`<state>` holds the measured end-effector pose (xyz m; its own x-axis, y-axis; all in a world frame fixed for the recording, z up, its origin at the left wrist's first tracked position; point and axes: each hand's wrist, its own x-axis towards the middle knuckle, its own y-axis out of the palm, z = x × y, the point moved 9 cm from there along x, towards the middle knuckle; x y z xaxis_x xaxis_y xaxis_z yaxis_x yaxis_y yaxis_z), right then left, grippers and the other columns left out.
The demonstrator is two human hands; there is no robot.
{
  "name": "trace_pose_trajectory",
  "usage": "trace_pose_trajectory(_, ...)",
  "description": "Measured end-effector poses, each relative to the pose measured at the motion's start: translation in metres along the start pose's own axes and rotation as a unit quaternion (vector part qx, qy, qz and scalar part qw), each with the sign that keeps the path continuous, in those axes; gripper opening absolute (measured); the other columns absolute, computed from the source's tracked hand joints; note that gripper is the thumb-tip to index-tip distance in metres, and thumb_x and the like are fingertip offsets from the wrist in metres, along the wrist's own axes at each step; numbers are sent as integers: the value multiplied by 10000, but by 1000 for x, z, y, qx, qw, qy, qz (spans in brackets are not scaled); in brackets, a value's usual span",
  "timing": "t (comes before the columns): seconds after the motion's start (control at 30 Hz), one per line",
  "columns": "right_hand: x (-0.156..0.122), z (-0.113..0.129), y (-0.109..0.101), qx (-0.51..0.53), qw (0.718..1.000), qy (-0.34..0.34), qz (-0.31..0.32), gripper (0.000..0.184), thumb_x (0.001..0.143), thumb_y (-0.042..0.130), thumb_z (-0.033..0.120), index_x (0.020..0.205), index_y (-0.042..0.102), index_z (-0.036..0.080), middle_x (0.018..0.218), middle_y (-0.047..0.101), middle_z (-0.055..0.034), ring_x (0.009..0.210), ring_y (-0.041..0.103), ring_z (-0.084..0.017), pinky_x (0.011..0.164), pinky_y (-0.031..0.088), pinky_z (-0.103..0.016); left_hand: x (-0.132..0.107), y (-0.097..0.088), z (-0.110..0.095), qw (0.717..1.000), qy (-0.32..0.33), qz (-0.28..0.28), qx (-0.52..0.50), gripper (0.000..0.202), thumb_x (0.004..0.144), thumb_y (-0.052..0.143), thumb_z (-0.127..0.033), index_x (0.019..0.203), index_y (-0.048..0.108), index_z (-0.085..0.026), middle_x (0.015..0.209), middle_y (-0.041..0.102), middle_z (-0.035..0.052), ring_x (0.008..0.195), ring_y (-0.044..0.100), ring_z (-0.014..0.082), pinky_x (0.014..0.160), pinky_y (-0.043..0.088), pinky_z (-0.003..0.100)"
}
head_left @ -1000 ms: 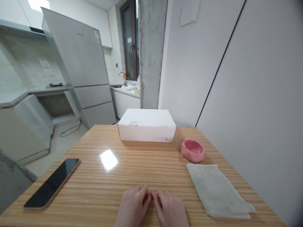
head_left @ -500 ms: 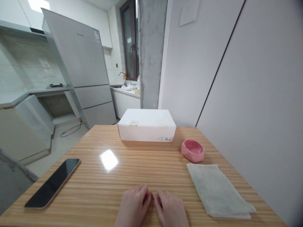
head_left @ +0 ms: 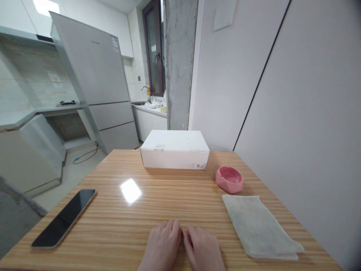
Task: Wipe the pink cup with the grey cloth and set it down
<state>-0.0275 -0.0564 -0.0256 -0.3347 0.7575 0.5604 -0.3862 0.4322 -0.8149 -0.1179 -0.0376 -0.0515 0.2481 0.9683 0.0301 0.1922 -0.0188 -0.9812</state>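
Note:
My left hand (head_left: 164, 242) rests back-up at the near edge of the wooden table (head_left: 118, 226), its fingers curled in and nothing seen in them. Close beside it, my right hand (head_left: 202, 246) lies the same way, fingers folded under, the two hands nearly touching at the thumbs and index fingers. A folded pale grey-green cloth (head_left: 258, 227) is flat on the table to the right of my right hand. Just beyond the cloth sits a pink faceted ashtray (head_left: 229, 180). Off to the left of my left hand lies a smartphone (head_left: 64, 218) with a dark screen.
A closed white box (head_left: 175, 159) stands at the table's far edge. White wall panels (head_left: 304, 113) run along the right side. Behind the table are a concrete pillar (head_left: 180, 67), a grey refrigerator (head_left: 87, 64) and a kitchen counter with a faucet (head_left: 146, 90).
My left hand has shifted slightly to the right, closer to my right hand, which stays nearly still. The objects on the table have not moved.

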Motion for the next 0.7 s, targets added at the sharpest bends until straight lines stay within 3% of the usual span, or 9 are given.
trace_pose_trajectory(0.07, -1, -1, 2, 7, 1000, 5, 4, 380, 961, 230, 213, 679, 483, 241, 546, 593, 2, 471, 586, -159, 483, 304, -270, 4, -7, -2, 999, 24, 22, -12, 258, 874, 369, -109, 838, 610, -193, 800, 687, 58, 734, 650, 231, 596, 400, 291)
trace_pose_trajectory(0.13, -1, -3, 3, 20, 1000, 9, 7, 351, 953, 258, 203, 691, 489, 234, 554, 598, 0, 481, 588, -154, 486, 312, -263, 13, -27, -9, 997, 51, 16, -50, 258, 904, 370, -194, 787, 599, -197, 747, 673, 46, 685, 634, 214, 583, 390, 284)
trace_pose_trajectory(0.23, -1, -4, 1, 52, 999, 13, -3, 296, 947, 295, 223, 737, 503, 229, 595, 613, -1, 521, 594, -148, 504, 342, -250, 35, -70, -30, 983, 88, -52, -153, 211, 889, 445, -313, 761, 567, -200, 771, 633, 29, 715, 598, 185, 629, 412, 279)
trace_pose_trajectory(0.3, 0, -4, -4, 59, 998, 17, -26, 268, 946, 314, 273, 764, 506, 229, 660, 624, -17, 583, 601, -165, 539, 378, -256, 54, -91, -55, 952, 150, -91, -249, 118, 836, 545, -315, 855, 569, -201, 897, 614, 33, 839, 585, 176, 737, 439, 282)
trace_pose_trajectory(0.37, 1, -4, -10, 44, 997, 19, -58, 261, 944, 323, 316, 777, 504, 228, 712, 623, -38, 641, 598, -189, 584, 406, -278, 76, -98, -82, 910, 222, -103, -336, 280, 790, 617, -308, 1044, 551, -211, 1070, 576, 48, 995, 554, 178, 875, 430, 297)
trace_pose_trajectory(0.47, -2, -1, -19, 22, 994, 9, -109, 259, 951, 309, 298, 794, 501, 221, 742, 623, -51, 682, 592, -198, 643, 421, -295, 118, -83, -108, 865, 265, -97, -415, 734, 676, 739, -374, 1306, 402, -204, 1307, 458, 101, 1217, 435, 225, 1045, 337, 361)
trace_pose_trajectory(0.57, -5, 0, -16, 44, 993, 6, -112, 242, 943, 323, 246, 760, 480, 223, 693, 598, -26, 653, 574, -180, 637, 401, -280, 166, -50, -120, 864, 214, -52, -453, 1143, 502, 823, -479, 1420, 241, -126, 1443, 304, 190, 1341, 281, 313, 1104, 248, 437)
trace_pose_trajectory(0.63, -6, 0, -13, 58, 994, 7, -96, 240, 929, 343, 226, 717, 456, 228, 640, 567, -7, 600, 548, -171, 591, 370, -273, 191, -32, -125, 865, 168, -25, -471, 1265, 420, 847, -490, 1435, 205, -94, 1461, 269, 227, 1352, 251, 359, 1105, 225, 473)
trace_pose_trajectory(0.7, -7, 0, -11, 64, 994, 6, -88, 236, 917, 344, 205, 708, 451, 229, 630, 562, -4, 575, 535, -168, 566, 345, -272, 207, -22, -130, 857, 147, -15, -495, 1257, 367, 871, -442, 1416, 268, -105, 1423, 354, 222, 1313, 325, 372, 1082, 258, 476)
